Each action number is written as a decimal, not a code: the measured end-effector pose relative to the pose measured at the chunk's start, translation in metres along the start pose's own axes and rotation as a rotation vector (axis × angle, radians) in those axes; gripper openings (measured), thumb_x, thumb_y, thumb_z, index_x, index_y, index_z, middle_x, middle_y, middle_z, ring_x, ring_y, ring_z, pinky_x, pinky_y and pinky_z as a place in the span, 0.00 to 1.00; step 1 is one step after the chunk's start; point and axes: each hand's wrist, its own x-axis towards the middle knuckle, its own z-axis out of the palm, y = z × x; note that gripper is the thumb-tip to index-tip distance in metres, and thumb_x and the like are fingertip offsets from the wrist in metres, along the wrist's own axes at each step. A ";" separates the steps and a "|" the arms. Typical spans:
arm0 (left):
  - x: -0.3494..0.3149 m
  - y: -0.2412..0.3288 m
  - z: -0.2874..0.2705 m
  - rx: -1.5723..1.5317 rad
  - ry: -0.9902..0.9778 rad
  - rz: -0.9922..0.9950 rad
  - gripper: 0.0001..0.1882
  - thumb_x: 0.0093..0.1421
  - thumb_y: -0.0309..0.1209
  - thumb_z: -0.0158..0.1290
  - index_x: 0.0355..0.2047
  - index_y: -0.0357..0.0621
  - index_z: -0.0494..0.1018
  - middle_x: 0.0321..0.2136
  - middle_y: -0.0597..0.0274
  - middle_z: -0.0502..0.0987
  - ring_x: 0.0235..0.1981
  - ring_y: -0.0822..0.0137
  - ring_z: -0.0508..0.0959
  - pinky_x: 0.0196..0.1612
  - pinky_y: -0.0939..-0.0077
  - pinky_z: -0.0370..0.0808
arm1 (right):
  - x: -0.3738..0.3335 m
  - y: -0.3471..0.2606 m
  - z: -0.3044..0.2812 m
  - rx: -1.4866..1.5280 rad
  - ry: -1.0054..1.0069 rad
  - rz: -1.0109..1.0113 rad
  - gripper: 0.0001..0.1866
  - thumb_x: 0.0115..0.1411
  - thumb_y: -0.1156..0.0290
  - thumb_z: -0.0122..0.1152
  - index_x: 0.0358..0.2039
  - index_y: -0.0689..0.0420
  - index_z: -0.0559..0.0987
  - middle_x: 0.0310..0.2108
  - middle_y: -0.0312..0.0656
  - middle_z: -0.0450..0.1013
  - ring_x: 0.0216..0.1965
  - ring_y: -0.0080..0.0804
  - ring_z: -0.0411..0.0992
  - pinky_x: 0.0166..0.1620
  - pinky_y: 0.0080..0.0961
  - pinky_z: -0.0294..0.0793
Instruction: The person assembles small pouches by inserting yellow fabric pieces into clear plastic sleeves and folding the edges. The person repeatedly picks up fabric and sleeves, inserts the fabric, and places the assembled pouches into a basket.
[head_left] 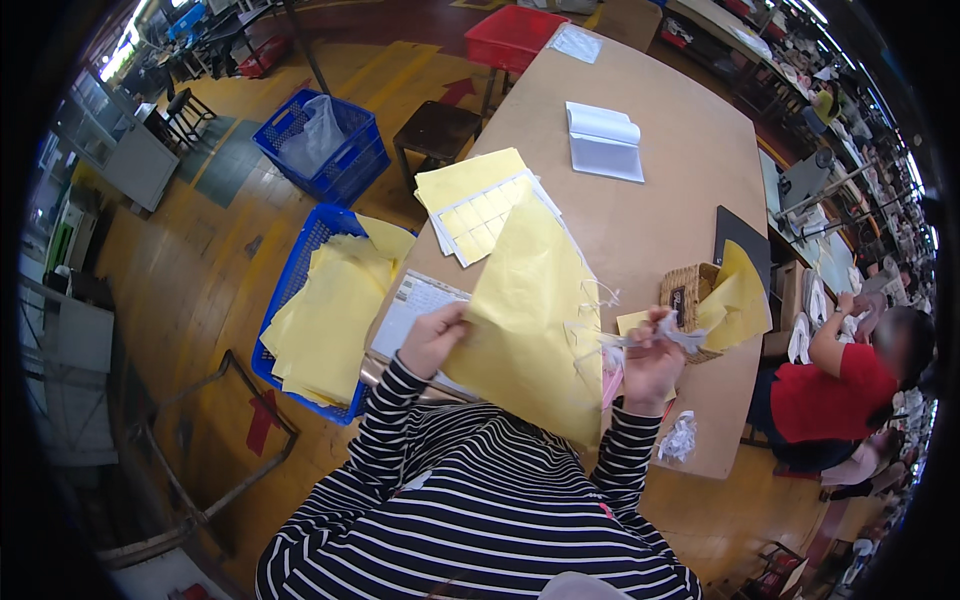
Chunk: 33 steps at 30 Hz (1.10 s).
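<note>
My left hand (433,338) is closed on the left edge of a large yellow sheet (530,320), which is raised at a slant over the near part of the table. Thin white strips hang loose along the sheet's right edge. My right hand (650,368) is closed on a bunch of white paper strips (686,333) beside that edge. Just beyond it stands a wicker basket (678,292) with yellow paper (735,305) sticking out. A small heap of white scraps (678,437) lies on the table nearer to me. Something pink, partly hidden, shows between sheet and right hand.
To the left, a blue crate (264,366) holds a pile of yellow sheets; another blue crate (350,182) holds clear plastic. Yellow and gridded sheets (470,215) lie at the table's left edge. An open notebook (605,143) lies farther off. A person in red (840,390) works at right.
</note>
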 end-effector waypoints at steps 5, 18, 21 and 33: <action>-0.005 -0.032 -0.052 -0.074 0.179 0.050 0.25 0.54 0.13 0.37 0.54 0.32 0.64 0.48 0.56 0.72 0.52 0.68 0.71 0.56 0.77 0.63 | -0.006 -0.061 -0.024 -0.377 0.154 -0.309 0.19 0.62 0.65 0.50 0.51 0.59 0.67 0.44 0.40 0.69 0.31 0.25 0.66 0.38 0.25 0.69; 0.028 0.007 -0.017 0.552 0.160 0.484 0.22 0.53 0.13 0.43 0.48 0.38 0.71 0.38 0.48 0.76 0.40 0.56 0.78 0.43 0.70 0.75 | 0.069 -0.069 0.108 -1.520 -0.730 -0.148 0.50 0.45 0.56 0.64 0.65 0.60 0.52 0.67 0.48 0.44 0.69 0.40 0.40 0.67 0.36 0.37; 0.041 0.040 0.001 0.688 -0.046 0.735 0.25 0.49 0.14 0.45 0.48 0.42 0.72 0.35 0.50 0.75 0.36 0.52 0.77 0.40 0.67 0.75 | 0.107 -0.040 0.121 -1.252 -0.852 0.056 0.51 0.46 0.57 0.64 0.66 0.57 0.49 0.68 0.48 0.42 0.69 0.38 0.37 0.67 0.35 0.37; 0.027 0.057 -0.005 0.320 -0.304 0.330 0.26 0.59 0.20 0.45 0.60 0.40 0.60 0.47 0.56 0.74 0.51 0.60 0.71 0.56 0.72 0.65 | 0.125 0.028 0.097 -1.220 -0.805 0.359 0.19 0.58 0.76 0.58 0.50 0.58 0.68 0.32 0.32 0.71 0.34 0.15 0.67 0.41 0.18 0.68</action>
